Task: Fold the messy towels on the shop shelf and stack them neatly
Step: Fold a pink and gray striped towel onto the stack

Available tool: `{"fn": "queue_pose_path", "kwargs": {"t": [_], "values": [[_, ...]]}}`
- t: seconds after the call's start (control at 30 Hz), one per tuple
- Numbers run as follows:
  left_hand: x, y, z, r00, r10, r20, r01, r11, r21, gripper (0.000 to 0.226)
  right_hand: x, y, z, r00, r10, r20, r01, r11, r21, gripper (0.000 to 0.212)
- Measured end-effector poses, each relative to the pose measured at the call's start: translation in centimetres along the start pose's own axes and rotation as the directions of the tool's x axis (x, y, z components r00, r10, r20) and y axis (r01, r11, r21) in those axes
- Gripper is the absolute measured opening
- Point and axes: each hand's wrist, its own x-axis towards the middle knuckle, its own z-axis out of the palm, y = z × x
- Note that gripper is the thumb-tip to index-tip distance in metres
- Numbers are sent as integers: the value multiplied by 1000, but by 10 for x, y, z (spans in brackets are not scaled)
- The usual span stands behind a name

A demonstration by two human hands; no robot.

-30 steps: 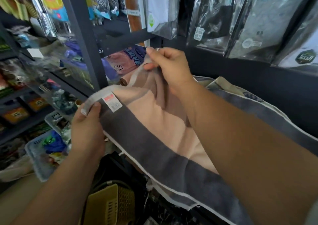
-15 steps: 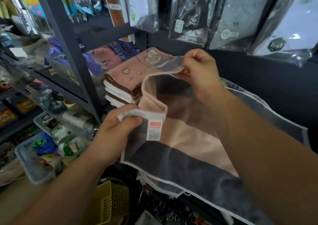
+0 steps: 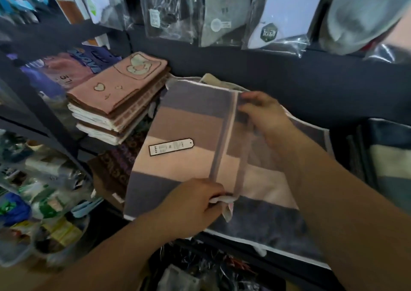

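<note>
On the shelf (image 3: 87, 145), a folded stack (image 3: 115, 99) stands ready. Left hand (image 3: 193, 199) and right hand (image 3: 262, 112) pinch the striped towel (image 3: 189, 121) by its edge, mid-fold; loose towels (image 3: 115, 164) wait beneath

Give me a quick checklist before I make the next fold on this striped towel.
1. Left hand pinches the near corner of the striped towel: ok.
2. Right hand pinches the far end of that same edge: ok.
3. Edge runs straight between the hands: ok.
4. Paper tag lies away from the held edge: ok.
5. Folded towel stack squared up: not ok, its layers splay.
6. Towel's layers matched underneath: cannot tell.
</note>
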Motion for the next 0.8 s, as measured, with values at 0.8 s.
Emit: {"fn": "queue_pose_path", "kwargs": {"t": [0.8], "values": [[42, 78, 21, 988, 149, 37, -132, 946, -296, 9, -27, -3, -88, 969, -53, -242, -1, 976, -217, 52]]}}
